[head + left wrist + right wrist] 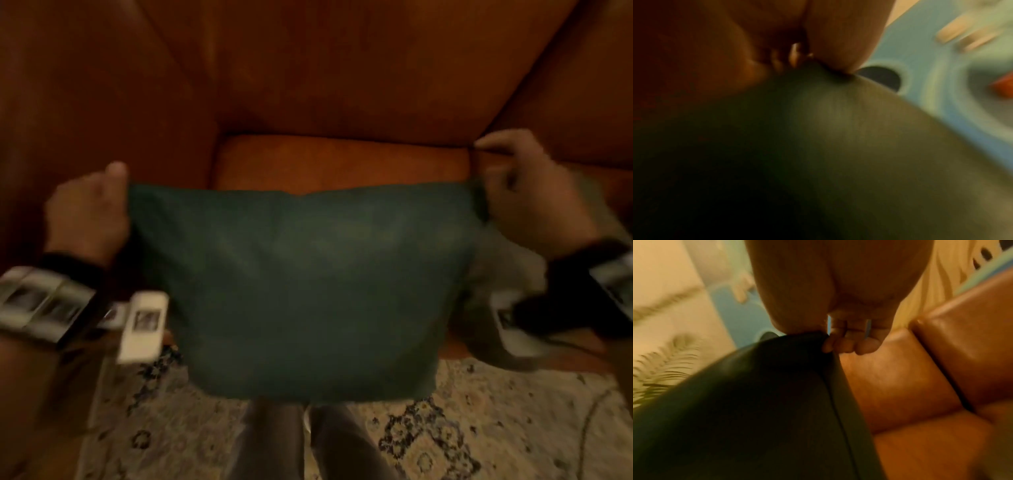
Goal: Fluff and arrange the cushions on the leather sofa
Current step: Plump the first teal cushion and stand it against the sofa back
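A dark green cushion (308, 281) hangs in the air in front of the brown leather sofa (342, 164), held by its two upper corners. My left hand (92, 209) pinches the upper left corner, and my right hand (524, 192) pinches the upper right corner. In the left wrist view the cushion (818, 154) fills the lower frame, with my left hand (807, 63) closed on its corner. In the right wrist view my right hand (838, 340) grips the cushion (756, 410) at its seam corner, with the sofa seat (910, 394) beyond.
A pale patterned rug (479, 428) lies on the floor before the sofa, and my legs (308, 445) stand on it under the cushion. Sofa arms (85, 102) rise on both sides of the seat. A light grey fabric shape (496, 260) lies at the right.
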Motion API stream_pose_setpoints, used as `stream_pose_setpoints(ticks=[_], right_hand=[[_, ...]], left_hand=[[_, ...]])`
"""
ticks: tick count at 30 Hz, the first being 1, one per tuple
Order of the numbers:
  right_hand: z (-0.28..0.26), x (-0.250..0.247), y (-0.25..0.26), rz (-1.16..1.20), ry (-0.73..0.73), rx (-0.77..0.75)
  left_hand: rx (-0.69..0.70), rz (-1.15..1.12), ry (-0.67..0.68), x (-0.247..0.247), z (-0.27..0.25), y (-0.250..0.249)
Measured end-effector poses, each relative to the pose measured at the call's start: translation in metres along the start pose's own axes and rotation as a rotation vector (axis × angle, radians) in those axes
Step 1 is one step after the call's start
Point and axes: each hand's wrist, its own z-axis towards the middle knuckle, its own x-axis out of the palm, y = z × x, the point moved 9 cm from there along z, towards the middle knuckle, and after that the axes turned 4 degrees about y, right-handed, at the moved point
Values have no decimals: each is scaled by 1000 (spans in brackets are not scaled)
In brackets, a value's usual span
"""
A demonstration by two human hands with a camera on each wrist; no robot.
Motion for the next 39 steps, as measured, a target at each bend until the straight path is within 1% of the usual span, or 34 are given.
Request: stream_pose_setpoints(ticks=[1, 3, 4, 6, 8, 9, 10, 11, 13, 15, 17, 19, 21, 22, 23, 26, 27, 28, 29, 30, 31, 32, 33, 34, 35, 36, 37, 38, 39], right_hand=[[21, 30, -15, 12, 63, 49], [46, 87, -45, 31, 166, 175], [45, 116, -60, 31, 247, 258], [24, 161, -81, 0, 419, 379], [-4, 191, -79, -30, 519, 392], [-16, 205, -73, -69, 562, 344], [-28, 217, -65, -122, 612, 297], [-35, 224, -63, -151, 633, 273], [-40, 226, -71, -82, 574, 338], [-42, 221, -84, 76, 477, 494], [-46, 221, -88, 238, 449, 611], [-46, 214, -78, 324, 398, 608], [-39, 196, -67, 344, 279, 546], [-34, 193, -66, 334, 243, 529], [-29, 195, -67, 314, 245, 531], [-18, 218, -71, 166, 362, 579], [-9, 223, -71, 120, 382, 576], [-2, 226, -71, 85, 398, 581], [4, 227, -71, 52, 418, 584], [8, 227, -71, 12, 440, 578], [12, 226, -71, -45, 463, 560], [16, 223, -70, -116, 483, 534], [18, 221, -69, -182, 498, 502], [22, 220, -67, -228, 511, 482], [24, 219, -68, -241, 531, 482], [25, 217, -69, -235, 554, 495], [26, 214, -69, -241, 568, 500], [31, 209, -66, -275, 551, 469], [39, 203, -59, -334, 495, 388]], left_hand=[[-67, 29, 65, 15, 5, -12], [-241, -6, 203, 55, 2, -24], [-297, -45, 250, 78, 2, -21], [-328, -229, 335, 123, -8, -7], [-322, -452, 444, 162, -41, 5], [-344, -549, 500, 174, -60, 7], [-376, -616, 536, 183, -76, 10], [-402, -651, 550, 188, -88, 12], [-405, -645, 510, 191, -92, 11], [-397, -585, 440, 183, -88, 3], [-306, -579, 324, 163, -84, -14], [-223, -616, 179, 141, -80, -28], [-179, -619, 65, 123, -74, -37], [-170, -588, 59, 124, -70, -40], [-180, -541, 100, 134, -64, -41], [-281, -371, 395, 177, -53, -39], [-313, -346, 438, 184, -46, -39], [-333, -316, 450, 186, -39, -40], [-325, -260, 434, 182, -32, -43], [-273, -169, 381, 171, -26, -52], [-154, -68, 296, 157, -20, -71], [26, 0, 206, 145, -18, -102], [229, 40, 156, 139, -22, -137], [406, 100, 168, 144, -32, -170], [529, 189, 230, 158, -43, -194], [591, 294, 326, 178, -53, -206], [605, 390, 413, 198, -59, -207], [593, 447, 457, 213, -60, -201], [573, 473, 474, 223, -56, -195]])
